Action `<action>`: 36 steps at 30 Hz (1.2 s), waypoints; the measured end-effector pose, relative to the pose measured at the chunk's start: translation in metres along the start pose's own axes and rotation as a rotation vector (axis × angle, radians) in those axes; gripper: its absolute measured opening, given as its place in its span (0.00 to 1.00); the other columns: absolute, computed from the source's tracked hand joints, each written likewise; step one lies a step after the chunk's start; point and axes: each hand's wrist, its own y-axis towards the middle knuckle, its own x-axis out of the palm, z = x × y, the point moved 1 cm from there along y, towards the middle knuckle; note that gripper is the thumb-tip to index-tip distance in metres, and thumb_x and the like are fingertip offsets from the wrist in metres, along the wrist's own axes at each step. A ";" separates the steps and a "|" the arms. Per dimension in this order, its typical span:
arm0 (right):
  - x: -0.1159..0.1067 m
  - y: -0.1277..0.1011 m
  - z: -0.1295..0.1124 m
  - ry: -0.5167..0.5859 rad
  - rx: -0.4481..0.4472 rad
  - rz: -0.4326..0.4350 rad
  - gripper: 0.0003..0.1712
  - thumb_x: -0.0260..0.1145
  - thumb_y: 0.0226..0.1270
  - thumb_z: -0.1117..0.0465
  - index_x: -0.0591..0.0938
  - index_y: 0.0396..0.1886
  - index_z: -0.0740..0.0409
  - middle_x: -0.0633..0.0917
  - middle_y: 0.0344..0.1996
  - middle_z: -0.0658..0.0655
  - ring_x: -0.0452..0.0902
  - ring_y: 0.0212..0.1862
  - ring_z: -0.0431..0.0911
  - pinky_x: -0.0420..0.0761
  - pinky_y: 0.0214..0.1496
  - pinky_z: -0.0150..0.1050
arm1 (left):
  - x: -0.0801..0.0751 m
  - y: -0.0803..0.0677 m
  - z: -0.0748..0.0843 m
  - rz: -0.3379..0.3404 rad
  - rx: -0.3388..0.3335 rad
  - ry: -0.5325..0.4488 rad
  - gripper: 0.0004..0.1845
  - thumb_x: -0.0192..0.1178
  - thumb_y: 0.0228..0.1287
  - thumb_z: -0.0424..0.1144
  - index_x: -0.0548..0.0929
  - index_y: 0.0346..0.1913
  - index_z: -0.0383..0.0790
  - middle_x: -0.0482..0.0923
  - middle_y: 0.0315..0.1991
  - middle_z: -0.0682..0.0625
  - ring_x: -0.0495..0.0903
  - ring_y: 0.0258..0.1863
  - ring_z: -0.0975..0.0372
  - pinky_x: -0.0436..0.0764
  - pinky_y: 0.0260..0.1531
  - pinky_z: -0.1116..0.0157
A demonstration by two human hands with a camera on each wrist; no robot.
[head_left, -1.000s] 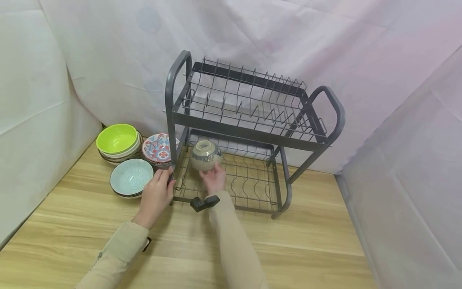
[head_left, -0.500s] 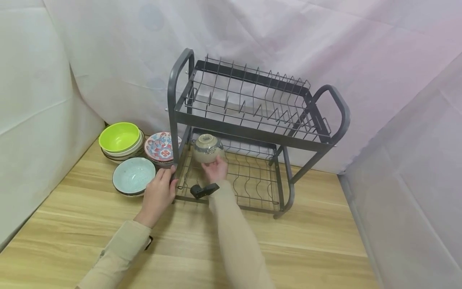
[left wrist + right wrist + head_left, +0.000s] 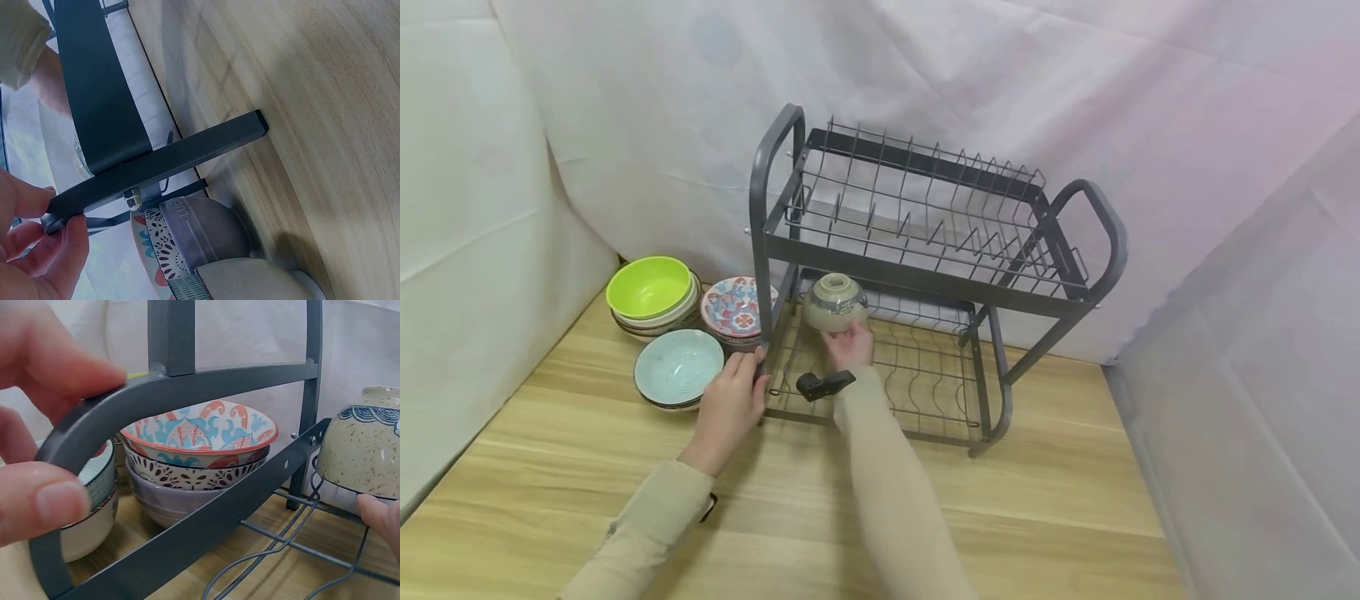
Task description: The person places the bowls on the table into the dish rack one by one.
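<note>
Right hand (image 3: 848, 345) cups an upside-down speckled bowl (image 3: 834, 302) from its near side, fingers curled under the rim, at the lower tier's far-left corner, the bowl lying straight ahead of the palm. Left hand (image 3: 727, 410) grips the gray dish rack (image 3: 925, 287) at its front-left leg. Stacked bowls (image 3: 730, 307) sit just left of the rack.

Matt metal rack (image 3: 925, 275); speckled glazed bowl (image 3: 835, 302) — wood-grain table (image 3: 1037, 517).

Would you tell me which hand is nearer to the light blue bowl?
Left. The left hand grips the rack's front leg just right of the light blue bowl; the right hand holds the speckled bowl inside the lower shelf, farther away.
</note>
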 end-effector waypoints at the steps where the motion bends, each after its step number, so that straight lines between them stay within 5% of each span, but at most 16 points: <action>1: 0.001 0.001 0.000 -0.003 -0.005 0.004 0.28 0.33 0.73 0.60 0.44 0.71 0.58 0.50 0.70 0.63 0.44 0.70 0.54 0.45 0.70 0.51 | 0.000 0.000 0.000 -0.003 0.001 0.000 0.14 0.65 0.48 0.26 0.74 0.39 0.27 0.74 0.32 0.38 0.77 0.23 0.48 0.78 0.21 0.54; 6: -0.002 0.016 0.007 -0.072 0.004 0.051 0.28 0.36 0.73 0.62 0.48 0.70 0.60 0.53 0.69 0.64 0.47 0.70 0.54 0.48 0.70 0.48 | 0.000 0.000 0.001 -0.007 -0.004 -0.002 0.14 0.65 0.47 0.26 0.75 0.38 0.27 0.74 0.31 0.39 0.77 0.23 0.49 0.78 0.21 0.55; 13: -0.075 0.121 0.027 -0.096 -0.059 0.068 0.31 0.50 0.68 0.62 0.54 0.68 0.61 0.64 0.63 0.68 0.59 0.65 0.58 0.60 0.65 0.49 | 0.001 0.000 0.002 -0.010 0.003 -0.005 0.15 0.66 0.47 0.26 0.75 0.39 0.27 0.73 0.30 0.39 0.76 0.23 0.50 0.78 0.22 0.56; 17: -0.046 0.080 0.023 -0.259 -0.159 0.187 0.27 0.51 0.67 0.66 0.61 0.65 0.63 0.68 0.59 0.68 0.65 0.61 0.58 0.67 0.61 0.48 | 0.001 0.000 0.002 0.000 -0.005 0.000 0.15 0.66 0.47 0.26 0.75 0.39 0.28 0.73 0.31 0.39 0.76 0.24 0.50 0.78 0.23 0.55; 20: -0.006 0.028 0.016 -0.345 -0.225 0.289 0.25 0.49 0.66 0.71 0.64 0.63 0.63 0.68 0.60 0.66 0.65 0.61 0.57 0.67 0.61 0.46 | 0.001 0.000 0.001 0.001 -0.006 0.001 0.15 0.66 0.47 0.26 0.75 0.40 0.28 0.74 0.31 0.39 0.76 0.24 0.50 0.78 0.23 0.55; 24: 0.018 -0.005 0.011 -0.397 -0.262 0.334 0.27 0.53 0.63 0.73 0.64 0.63 0.63 0.67 0.61 0.65 0.64 0.62 0.58 0.67 0.61 0.45 | 0.000 0.000 0.001 -0.001 -0.002 0.001 0.16 0.66 0.47 0.26 0.75 0.40 0.27 0.74 0.31 0.39 0.77 0.24 0.50 0.78 0.23 0.55; 30: 0.015 -0.005 0.009 -0.580 -0.316 0.419 0.24 0.60 0.59 0.70 0.71 0.57 0.65 0.71 0.59 0.63 0.70 0.58 0.57 0.74 0.55 0.41 | 0.000 0.000 0.000 0.008 0.000 -0.001 0.16 0.66 0.47 0.26 0.75 0.40 0.28 0.74 0.31 0.39 0.77 0.24 0.49 0.78 0.23 0.54; 36: 0.011 -0.004 0.010 -0.641 -0.365 0.480 0.17 0.62 0.55 0.72 0.79 0.47 0.65 0.77 0.52 0.64 0.75 0.52 0.57 0.77 0.50 0.40 | -0.001 0.000 0.000 0.019 0.010 -0.009 0.16 0.66 0.47 0.26 0.75 0.40 0.28 0.74 0.31 0.39 0.77 0.24 0.49 0.78 0.22 0.53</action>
